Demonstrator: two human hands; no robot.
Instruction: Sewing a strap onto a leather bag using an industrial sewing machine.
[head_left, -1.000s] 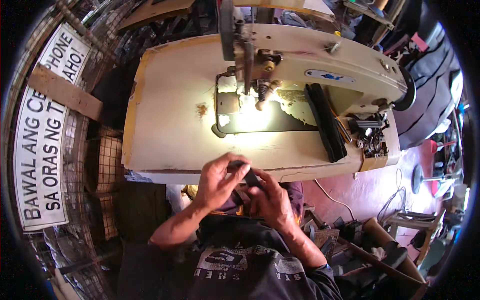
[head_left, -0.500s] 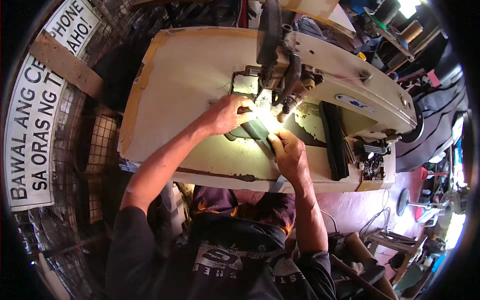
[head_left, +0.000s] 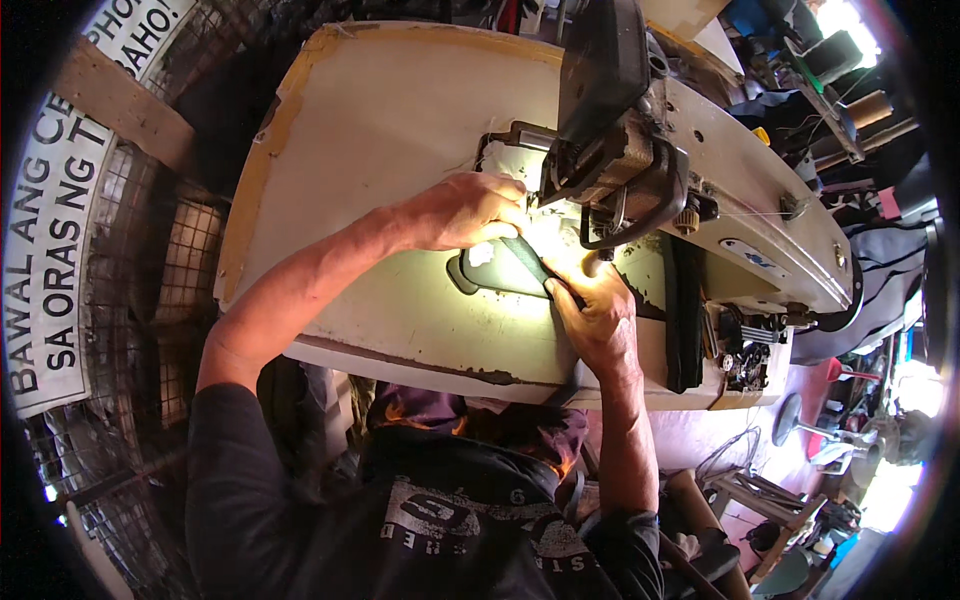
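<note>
At the sewing machine (head_left: pixel 615 150), my left hand (head_left: pixel 470 212) grips one end of a dark grey-green strip (head_left: pixel 525 258) beside the lit needle area. My right hand (head_left: pixel 595 310) pinches the same strip lower down, with its thumb on top. The strip lies slantwise over the machine bed, and a dark band hangs down past the table's front edge. Glare hides the exact spot where my left fingertips and the strip meet the presser foot.
The pale worktable (head_left: pixel 380 120) has worn, taped edges. Folded black material (head_left: pixel 683 325) and a metal winder mechanism (head_left: pixel 745 365) sit at its right. A wire mesh wall (head_left: pixel 190 290) with signs stands left. Spools, grey cloth (head_left: pixel 890 300) and clutter fill the right background.
Both hands rose from below the front edge onto the machine bed with the strip. Since half a second ago, my left hand moved slightly rightward toward the needle. The camera's view has also shifted.
</note>
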